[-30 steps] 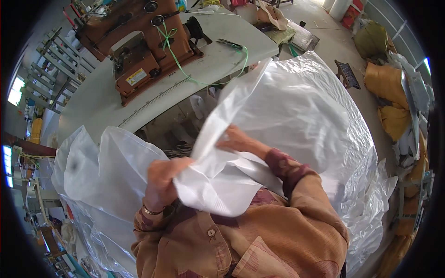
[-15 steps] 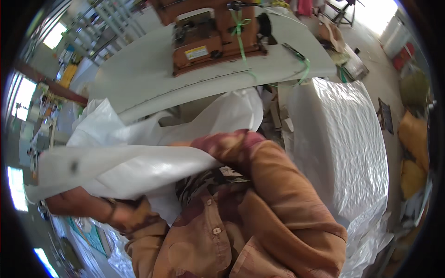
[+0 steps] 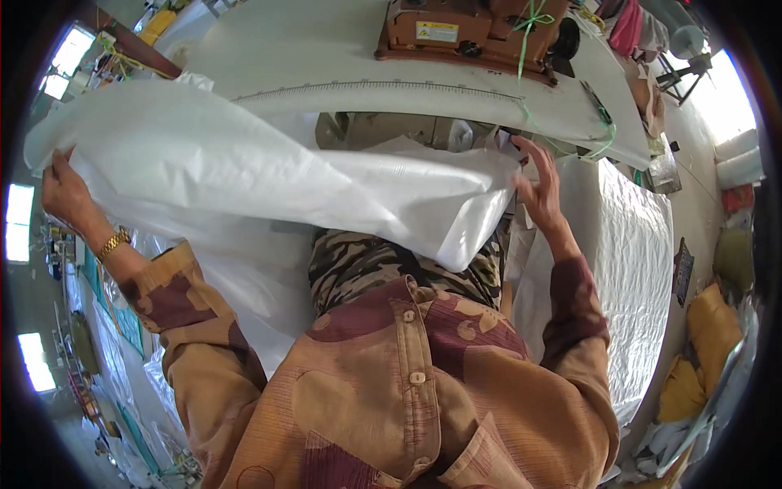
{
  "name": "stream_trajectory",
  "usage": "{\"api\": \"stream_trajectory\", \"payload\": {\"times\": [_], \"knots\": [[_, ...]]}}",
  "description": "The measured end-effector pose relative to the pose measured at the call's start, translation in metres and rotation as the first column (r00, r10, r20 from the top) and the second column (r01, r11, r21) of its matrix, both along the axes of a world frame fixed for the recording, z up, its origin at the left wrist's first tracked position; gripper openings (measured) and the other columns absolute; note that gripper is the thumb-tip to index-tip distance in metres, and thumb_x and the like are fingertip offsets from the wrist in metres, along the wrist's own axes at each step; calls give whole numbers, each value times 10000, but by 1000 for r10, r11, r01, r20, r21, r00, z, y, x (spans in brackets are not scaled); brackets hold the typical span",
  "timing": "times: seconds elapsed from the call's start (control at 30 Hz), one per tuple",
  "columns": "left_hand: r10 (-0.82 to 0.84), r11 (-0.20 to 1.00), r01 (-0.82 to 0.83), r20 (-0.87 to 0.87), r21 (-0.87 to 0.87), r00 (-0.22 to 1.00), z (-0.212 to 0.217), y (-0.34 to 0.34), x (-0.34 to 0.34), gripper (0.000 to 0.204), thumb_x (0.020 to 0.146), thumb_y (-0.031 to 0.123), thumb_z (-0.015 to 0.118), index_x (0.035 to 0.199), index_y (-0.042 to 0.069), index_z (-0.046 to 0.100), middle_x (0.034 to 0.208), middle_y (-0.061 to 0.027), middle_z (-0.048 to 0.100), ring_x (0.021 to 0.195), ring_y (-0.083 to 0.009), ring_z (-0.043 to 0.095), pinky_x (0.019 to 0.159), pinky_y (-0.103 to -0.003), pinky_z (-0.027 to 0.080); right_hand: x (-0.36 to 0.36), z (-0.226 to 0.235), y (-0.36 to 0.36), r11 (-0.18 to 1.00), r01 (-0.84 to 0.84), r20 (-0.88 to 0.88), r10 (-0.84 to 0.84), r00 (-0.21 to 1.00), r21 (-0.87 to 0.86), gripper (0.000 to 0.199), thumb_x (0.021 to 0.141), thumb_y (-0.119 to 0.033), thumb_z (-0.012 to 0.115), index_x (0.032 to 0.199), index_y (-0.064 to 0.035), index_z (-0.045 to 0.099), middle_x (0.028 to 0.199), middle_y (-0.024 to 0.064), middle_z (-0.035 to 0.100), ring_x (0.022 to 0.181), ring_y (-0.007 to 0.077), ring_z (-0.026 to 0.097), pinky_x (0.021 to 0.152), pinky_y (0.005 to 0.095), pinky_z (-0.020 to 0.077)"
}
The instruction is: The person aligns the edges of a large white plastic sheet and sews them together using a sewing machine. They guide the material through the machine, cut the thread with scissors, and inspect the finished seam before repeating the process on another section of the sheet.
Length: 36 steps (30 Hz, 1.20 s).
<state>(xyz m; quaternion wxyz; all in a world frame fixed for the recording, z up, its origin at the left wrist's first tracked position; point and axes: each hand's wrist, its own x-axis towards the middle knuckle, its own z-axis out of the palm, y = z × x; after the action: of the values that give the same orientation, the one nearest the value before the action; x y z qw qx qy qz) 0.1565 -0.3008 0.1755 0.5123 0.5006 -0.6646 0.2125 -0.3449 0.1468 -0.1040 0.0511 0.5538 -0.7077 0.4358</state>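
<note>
— Where is the white woven sheet (image 3: 269,175) now?

— Stretched across the person's front, from far left to right of centre, over the lap and just short of the near edge of the grey work table (image 3: 326,57). Half a second ago it was bunched low on the left; a second ago it was held up crumpled near the chest. Now it is pulled out long and nearly flat.

— And the hands?

— The left hand (image 3: 65,191) has gone out to the far left and pinches the sheet's end, fingers curled over the edge, a gold bracelet (image 3: 114,243) on the wrist. The right hand (image 3: 538,183) has come up on the right, fingers spread wide, palm against the sheet's right end; whether it grips the cloth I cannot tell.

— What lies around?

— On the far side of the table stands the brown sewing machine (image 3: 468,33), tied with green string (image 3: 529,49); it sat farther left in the earlier views. To the right a heap of white woven fabric (image 3: 635,269) lies on the floor, with yellow sacks (image 3: 700,342) beyond it.
</note>
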Motion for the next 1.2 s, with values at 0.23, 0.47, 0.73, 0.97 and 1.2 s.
{"api": "stream_trajectory", "payload": {"times": [0.23, 0.47, 0.73, 0.97, 1.2], "knots": [[-8, 1000, 8, 36, 7, 999, 2, 1, 1, 376, 943, 391, 561, 957, 84, 777, 965, -101, 750, 881, -270, 705, 796, -349, 521, 58, -8, 29, 914, -136, -449, 312, 837, 381, 699, 758, -354, 728, 1389, -195, 472, 1467, 68, 449, 1391, 333, 363, 1146, 536, 242], [-37, 999, 36, 47, 25, 998, 3, 1, 10, 392, 950, 387, 560, 957, 54, 769, 949, -109, 750, 879, -269, 705, 795, -354, 520, 48, 24, -34, 925, -234, -299, 324, 898, 300, 738, 768, -78, 628, 1460, -229, 419, 1121, 95, 585, 1065, 316, 567, 1010, 498, 395], [-52, 997, 46, 93, 64, 994, -2, -44, 47, 394, 961, 376, 557, 976, 36, 754, 949, -133, 744, 873, -296, 702, 790, -369, 519, 98, 35, -35, 285, -779, 416, 717, 560, 558, 582, 884, -377, 677, 1383, -130, 507, 971, 142, 625, 855, 256, 641, 730, 376, 536], [-37, 997, 34, 41, 63, 998, -10, -63, 66, 392, 963, 370, 556, 966, 31, 754, 945, -125, 748, 850, -293, 701, 777, -370, 522, 112, -27, -24, 851, -491, 135, 472, 871, 188, 428, 905, -276, 670, 1245, -27, 594, 1059, 157, 678, 960, 331, 653, 862, 399, 517], [-42, 999, 40, 67, 34, 997, -6, -79, 66, 396, 964, 360, 544, 934, 28, 758, 930, -140, 744, 829, -307, 701, 759, -374, 525, 113, -37, -8, 707, -601, 724, 184, 665, 372, 359, 880, -225, 661, 1162, -10, 613, 978, 127, 698, 809, 243, 676, 767, 332, 537]]}}
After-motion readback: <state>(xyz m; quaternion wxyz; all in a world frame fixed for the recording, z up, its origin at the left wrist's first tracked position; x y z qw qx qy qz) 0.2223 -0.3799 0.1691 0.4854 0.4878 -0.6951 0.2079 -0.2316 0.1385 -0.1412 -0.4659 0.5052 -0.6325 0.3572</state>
